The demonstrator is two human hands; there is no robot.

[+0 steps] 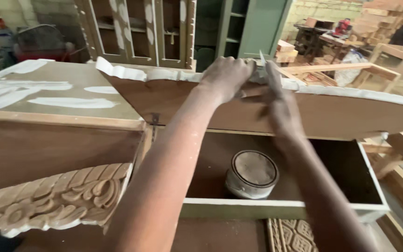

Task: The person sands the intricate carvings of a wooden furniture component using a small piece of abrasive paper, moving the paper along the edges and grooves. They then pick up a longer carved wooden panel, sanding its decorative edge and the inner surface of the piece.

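A brown wooden panel (332, 114) with a curved top edge coated in white filler (164, 74) stands tilted across the middle of the view. My left hand (225, 77) rests on that coated edge, fingers curled over it. Beside it, my right hand (276, 95) grips a thin metal scraper blade (261, 58) whose tip sticks up above the edge. Both hands touch the panel close together. Below them, inside an open wooden compartment (239, 203), sits a round tin (252, 174) with a dusty lid.
A tabletop smeared with white filler (52, 93) lies at left. A carved wooden ornament (52, 196) sits at lower left, a carved panel (292, 235) at the bottom. Cabinets (141, 32) stand behind; stacked timber and frames (378, 28) fill the right.
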